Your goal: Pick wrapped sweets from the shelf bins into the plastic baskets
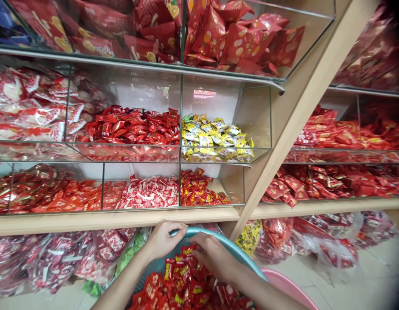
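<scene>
A teal plastic basket (238, 249) sits below the shelves, heaped with red wrapped candies (183, 280), some with yellow lettering. My left hand (165, 237) is closed on the far rim of this basket. Inside it, just right of the left hand, my right hand (214, 254) reaches over the far end of the heap. Its fingers curl down against the candies, and whatever is between them is hidden. Ahead, a glass-fronted bin holds small red candies (202, 189) in similar red and yellow wrappers.
Red-and-white candies (150, 193) fill the neighbouring bin. Yellow-and-white packets (215, 135) lie one shelf higher. A slanting wooden post (283, 133) divides the shelving. Clear bags of sweets (57, 258) rest under the wooden ledge (122, 220). A pink rim (289, 286) shows behind the basket.
</scene>
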`<act>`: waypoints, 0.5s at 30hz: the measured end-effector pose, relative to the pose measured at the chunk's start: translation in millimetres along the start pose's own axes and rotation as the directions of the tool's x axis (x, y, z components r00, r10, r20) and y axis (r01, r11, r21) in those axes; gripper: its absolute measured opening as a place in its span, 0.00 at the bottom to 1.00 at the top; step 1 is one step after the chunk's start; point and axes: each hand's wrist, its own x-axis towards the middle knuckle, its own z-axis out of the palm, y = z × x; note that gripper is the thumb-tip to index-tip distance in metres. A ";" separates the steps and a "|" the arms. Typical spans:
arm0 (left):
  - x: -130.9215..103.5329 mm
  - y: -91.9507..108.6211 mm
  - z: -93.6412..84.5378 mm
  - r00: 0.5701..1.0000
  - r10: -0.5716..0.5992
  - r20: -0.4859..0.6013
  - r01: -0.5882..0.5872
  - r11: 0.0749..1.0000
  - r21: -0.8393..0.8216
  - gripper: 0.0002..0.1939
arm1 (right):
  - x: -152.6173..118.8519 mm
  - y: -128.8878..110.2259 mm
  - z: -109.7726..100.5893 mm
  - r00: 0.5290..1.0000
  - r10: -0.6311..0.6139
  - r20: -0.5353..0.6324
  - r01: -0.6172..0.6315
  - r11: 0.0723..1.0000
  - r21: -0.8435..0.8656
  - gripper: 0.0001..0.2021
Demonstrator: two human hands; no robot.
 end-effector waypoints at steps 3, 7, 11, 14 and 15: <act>0.4 -2.2 1.0 1.000 0.007 0.000 -0.007 1.000 -0.003 0.14 | 4.2 -11.6 -17.4 0.998 -0.056 -0.028 0.047 0.966 -0.255 0.10; 1.2 -3.0 2.5 1.000 0.002 0.009 -0.002 1.000 0.004 0.15 | 30.2 -10.6 -61.4 0.959 -0.099 -0.266 0.028 0.966 -0.259 0.13; -0.6 -2.3 2.7 1.000 0.000 -0.010 0.000 1.000 0.004 0.13 | 76.2 18.6 -106.5 0.906 0.130 -0.403 -0.289 0.885 -0.364 0.13; -1.8 -2.3 1.6 1.000 -0.010 -0.022 0.010 1.000 0.006 0.13 | 106.3 44.2 -125.8 0.887 0.260 -0.381 -0.407 0.829 -0.383 0.14; -1.8 -2.5 1.1 1.000 -0.014 -0.022 0.014 1.000 0.005 0.13 | 113.8 51.0 -128.8 0.888 0.284 -0.362 -0.420 0.821 -0.387 0.14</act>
